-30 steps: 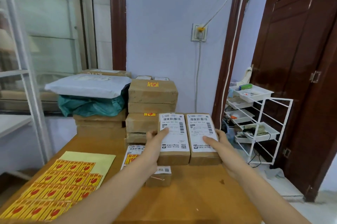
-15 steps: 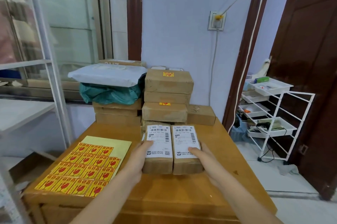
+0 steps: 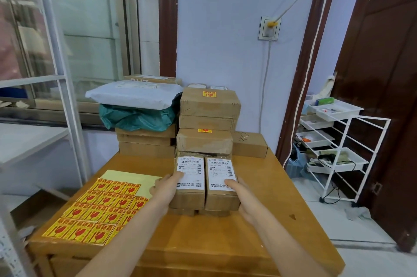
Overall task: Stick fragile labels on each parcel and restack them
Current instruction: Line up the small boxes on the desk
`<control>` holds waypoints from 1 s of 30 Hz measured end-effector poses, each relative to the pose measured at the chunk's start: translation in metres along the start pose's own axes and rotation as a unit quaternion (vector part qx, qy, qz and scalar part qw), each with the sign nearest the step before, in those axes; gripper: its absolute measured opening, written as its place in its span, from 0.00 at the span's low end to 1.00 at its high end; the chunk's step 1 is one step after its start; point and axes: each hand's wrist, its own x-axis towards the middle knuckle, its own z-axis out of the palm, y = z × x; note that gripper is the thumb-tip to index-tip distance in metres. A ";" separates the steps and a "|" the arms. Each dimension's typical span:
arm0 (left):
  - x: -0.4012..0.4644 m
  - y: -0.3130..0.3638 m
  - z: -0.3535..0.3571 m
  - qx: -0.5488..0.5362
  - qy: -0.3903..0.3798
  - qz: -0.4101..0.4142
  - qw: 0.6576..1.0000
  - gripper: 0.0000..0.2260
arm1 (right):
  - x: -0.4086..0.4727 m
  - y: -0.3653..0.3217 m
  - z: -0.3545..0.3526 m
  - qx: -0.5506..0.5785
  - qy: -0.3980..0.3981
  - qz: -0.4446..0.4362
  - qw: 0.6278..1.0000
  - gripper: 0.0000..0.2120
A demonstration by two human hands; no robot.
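Two small parcels sit side by side in my grasp, the left parcel and the right parcel touching along their long edges. My left hand clasps the outer left side of the pair, thumb lying across the white shipping label on top. My right hand mirrors it on the outer right side, thumb laid over that parcel's label, fingers wrapped down the flank. Both forearms reach in from the bottom of my view. Each parcel is a brown carton with a white barcode label covering most of its top; I see no red-and-yellow sticker on either. They rest on more low cartons lying on the wooden table, just in front of a taller stack of boxes, two of which carry fragile stickers. Left of my hands lies the sheet of fragile labels, yellow squares with red glass symbols. At the right a white wire rack holds shallow trays of small items I cannot make out.
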 end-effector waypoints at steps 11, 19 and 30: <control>-0.014 -0.004 -0.003 0.005 -0.046 0.022 0.999 0.15 | -0.023 0.006 -0.007 -0.001 -0.008 -0.001 1.000 0.14; -0.046 -0.006 -0.009 0.107 -0.063 0.093 0.988 0.13 | -0.053 0.008 -0.017 -0.042 -0.028 -0.017 0.999 0.13; -0.047 0.006 -0.010 0.196 -0.057 0.129 0.970 0.14 | -0.044 -0.001 -0.016 -0.054 -0.023 -0.007 0.998 0.14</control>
